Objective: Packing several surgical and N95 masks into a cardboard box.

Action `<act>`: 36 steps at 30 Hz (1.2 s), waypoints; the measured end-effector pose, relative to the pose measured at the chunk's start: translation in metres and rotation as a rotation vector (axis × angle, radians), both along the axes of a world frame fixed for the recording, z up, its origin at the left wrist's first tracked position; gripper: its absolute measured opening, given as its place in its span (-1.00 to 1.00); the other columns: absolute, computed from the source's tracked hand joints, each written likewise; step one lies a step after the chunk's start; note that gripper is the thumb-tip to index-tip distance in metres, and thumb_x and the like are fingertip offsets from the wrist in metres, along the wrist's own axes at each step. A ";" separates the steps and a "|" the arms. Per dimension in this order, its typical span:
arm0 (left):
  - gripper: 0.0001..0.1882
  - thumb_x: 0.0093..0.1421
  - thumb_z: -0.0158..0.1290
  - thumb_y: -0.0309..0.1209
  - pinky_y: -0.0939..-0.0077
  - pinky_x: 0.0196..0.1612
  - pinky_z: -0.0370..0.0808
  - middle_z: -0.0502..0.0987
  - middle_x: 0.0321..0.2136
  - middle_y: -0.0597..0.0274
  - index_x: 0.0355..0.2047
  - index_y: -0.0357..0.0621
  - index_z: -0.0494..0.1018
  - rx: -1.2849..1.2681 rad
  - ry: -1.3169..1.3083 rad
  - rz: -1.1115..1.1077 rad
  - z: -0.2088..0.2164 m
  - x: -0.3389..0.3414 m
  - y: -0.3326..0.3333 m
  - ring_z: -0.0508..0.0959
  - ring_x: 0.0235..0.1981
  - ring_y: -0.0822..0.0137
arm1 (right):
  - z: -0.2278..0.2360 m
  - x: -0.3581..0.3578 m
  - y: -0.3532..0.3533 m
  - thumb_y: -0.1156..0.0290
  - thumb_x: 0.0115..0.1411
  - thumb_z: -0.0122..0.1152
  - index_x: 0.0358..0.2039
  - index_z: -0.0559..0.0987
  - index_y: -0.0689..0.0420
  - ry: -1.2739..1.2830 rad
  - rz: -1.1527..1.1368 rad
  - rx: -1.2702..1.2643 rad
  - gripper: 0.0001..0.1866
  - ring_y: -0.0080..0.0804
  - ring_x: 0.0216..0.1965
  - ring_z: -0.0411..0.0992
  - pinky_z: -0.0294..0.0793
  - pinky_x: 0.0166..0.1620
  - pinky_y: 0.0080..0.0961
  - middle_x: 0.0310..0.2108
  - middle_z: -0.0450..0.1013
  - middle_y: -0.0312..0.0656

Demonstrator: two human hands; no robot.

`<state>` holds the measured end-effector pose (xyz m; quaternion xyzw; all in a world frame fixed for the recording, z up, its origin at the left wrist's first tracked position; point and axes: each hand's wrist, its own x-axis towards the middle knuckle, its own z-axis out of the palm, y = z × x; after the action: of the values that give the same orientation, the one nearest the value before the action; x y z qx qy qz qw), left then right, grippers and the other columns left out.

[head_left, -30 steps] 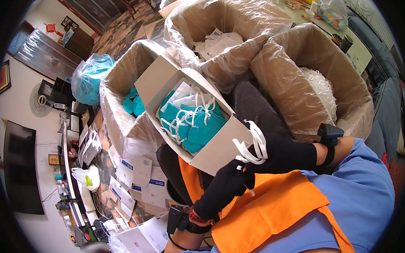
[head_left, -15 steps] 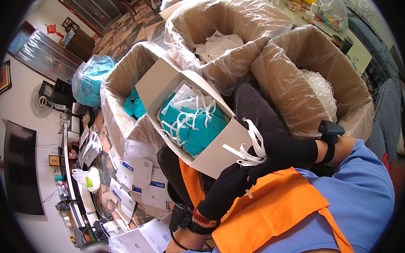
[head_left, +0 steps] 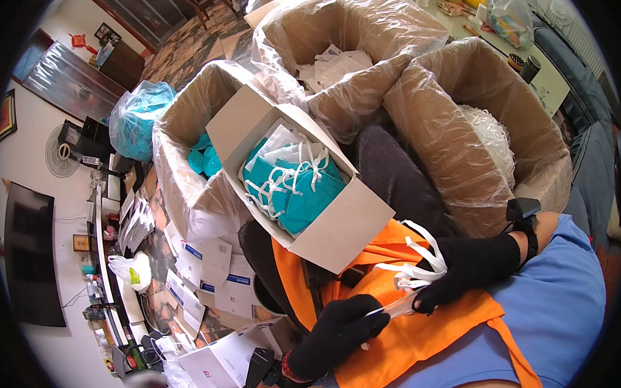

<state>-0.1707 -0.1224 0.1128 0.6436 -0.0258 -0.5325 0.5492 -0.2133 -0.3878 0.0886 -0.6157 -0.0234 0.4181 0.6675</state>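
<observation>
Both of my hands wear black gloves. My right hand (head_left: 467, 267) is closed around a bunch of white elastic straps (head_left: 422, 262), whose loops stick out past the fingers. A pale, partly see-through strip (head_left: 400, 306) spans the gap between my hands, and the closed fingers of my left hand (head_left: 339, 333) pinch its other end. Under my hands lies an orange apron (head_left: 415, 341). Just beyond them, an open cardboard box (head_left: 343, 234) sits tilted on my lap. Inside it are teal face masks (head_left: 304, 201) with white straps and some small clear packets.
Lined cartons stand around my knees: one with white packets (head_left: 340, 68), another with white straps (head_left: 490, 140), a third with teal pieces (head_left: 205, 159). A teal-filled bag (head_left: 144, 121) is behind. Flattened white boxes (head_left: 210, 262) litter the floor at left.
My hands have drawn apart: the left moved down and toward me, the right moved right with the straps. The pale strip now shows between them, and more orange apron is visible.
</observation>
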 end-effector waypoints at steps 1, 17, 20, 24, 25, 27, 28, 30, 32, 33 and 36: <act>-0.83 0.20 0.12 -0.34 0.68 -0.44 0.34 0.45 -0.57 0.41 -0.40 -0.20 0.52 0.044 -0.003 0.061 -0.002 -0.003 0.004 0.43 -0.55 0.59 | -0.010 -0.006 0.004 0.07 0.18 0.37 -0.22 0.59 0.08 -0.054 -0.256 0.120 -0.65 -0.73 -0.58 0.34 0.32 -0.49 -0.67 -0.51 0.48 -0.37; -0.81 0.16 0.03 -0.61 0.61 -0.33 0.49 0.44 -0.34 0.34 -0.19 -0.23 0.47 -0.135 -0.508 0.237 -0.071 0.065 0.029 0.47 -0.38 0.50 | -0.028 0.066 -0.022 0.35 0.26 0.25 -0.18 0.63 0.20 -0.033 -0.764 0.235 -0.79 -0.58 -0.39 0.49 0.44 -0.35 -0.67 -0.33 0.54 -0.30; -0.82 0.36 -0.07 -0.33 0.74 -0.43 0.33 0.36 -0.50 0.49 -0.22 -0.15 0.44 -0.312 -0.199 0.348 -0.064 0.060 -0.012 0.36 -0.51 0.62 | -0.032 0.069 -0.021 0.36 0.26 0.25 -0.19 0.64 0.20 0.046 -0.677 0.215 -0.80 -0.61 -0.44 0.44 0.40 -0.38 -0.67 -0.38 0.52 -0.32; -0.56 0.46 -0.24 -0.04 0.70 -0.46 0.33 0.36 -0.56 0.51 -0.21 -0.09 0.48 -0.289 -0.247 0.147 -0.057 0.056 -0.048 0.34 -0.56 0.59 | -0.027 0.066 -0.009 0.32 0.25 0.27 -0.18 0.64 0.13 0.135 -0.551 0.247 -0.81 -0.67 -0.50 0.35 0.28 -0.48 -0.68 -0.45 0.46 -0.37; -0.46 0.46 -0.31 0.07 0.65 -0.47 0.34 0.34 -0.60 0.50 -0.26 -0.10 0.48 -0.282 -0.467 0.035 -0.067 0.059 -0.054 0.33 -0.60 0.55 | -0.046 0.066 -0.005 0.32 0.25 0.28 -0.18 0.63 0.13 -0.066 -0.512 0.248 -0.80 -0.70 -0.47 0.35 0.27 -0.47 -0.68 -0.44 0.46 -0.37; -0.49 0.46 -0.29 0.01 0.63 -0.48 0.34 0.33 -0.61 0.48 -0.27 -0.12 0.47 -0.312 -0.740 0.025 -0.091 0.062 -0.065 0.34 -0.60 0.53 | -0.057 0.070 -0.002 0.33 0.27 0.25 -0.20 0.62 0.12 -0.234 -0.412 0.084 -0.83 -0.72 -0.40 0.39 0.29 -0.47 -0.69 -0.43 0.47 -0.38; -0.53 0.47 -0.27 -0.04 0.61 -0.48 0.34 0.32 -0.62 0.46 -0.28 -0.14 0.46 -0.336 -1.013 0.014 -0.099 0.063 -0.067 0.35 -0.60 0.52 | -0.045 0.071 0.001 0.32 0.27 0.25 -0.21 0.60 0.14 -0.339 -0.429 -0.030 -0.82 -0.72 -0.38 0.40 0.31 -0.47 -0.69 -0.42 0.48 -0.38; -0.63 0.46 -0.22 -0.18 0.59 -0.45 0.36 0.37 -0.56 0.36 -0.29 -0.19 0.44 -0.173 -0.959 -0.113 -0.084 0.068 -0.063 0.40 -0.53 0.50 | -0.044 0.074 -0.004 0.31 0.27 0.24 -0.21 0.59 0.15 -0.326 -0.390 -0.031 -0.81 -0.70 -0.39 0.41 0.33 -0.47 -0.69 -0.41 0.49 -0.36; -0.74 0.43 -0.18 -0.34 0.60 -0.42 0.34 0.40 -0.46 0.29 -0.31 -0.23 0.42 -0.309 -1.252 -0.071 -0.089 0.069 -0.064 0.41 -0.47 0.49 | -0.044 0.077 -0.010 0.30 0.27 0.24 -0.21 0.57 0.19 -0.306 -0.299 -0.033 -0.79 -0.67 -0.40 0.43 0.36 -0.47 -0.69 -0.40 0.50 -0.32; -0.74 0.43 -0.18 -0.34 0.60 -0.42 0.34 0.40 -0.46 0.29 -0.31 -0.23 0.42 -0.306 -1.251 -0.074 -0.087 0.067 -0.062 0.41 -0.47 0.49 | -0.044 0.078 -0.012 0.30 0.27 0.23 -0.21 0.56 0.21 -0.296 -0.251 -0.033 -0.77 -0.65 -0.40 0.43 0.38 -0.47 -0.70 -0.39 0.50 -0.30; -0.81 0.37 -0.12 -0.42 0.60 -0.38 0.35 0.39 -0.40 0.23 -0.26 -0.27 0.46 -0.249 -0.371 0.125 -0.071 0.064 -0.061 0.40 -0.45 0.46 | -0.046 0.069 -0.007 0.33 0.27 0.21 -0.23 0.56 0.22 -0.148 -0.309 0.076 -0.79 -0.60 -0.40 0.45 0.40 -0.48 -0.69 -0.37 0.51 -0.25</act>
<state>-0.1070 -0.1839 0.0420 0.6580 -0.1520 -0.3629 0.6421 -0.1444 -0.3943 0.0425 -0.6154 0.0066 0.2631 0.7429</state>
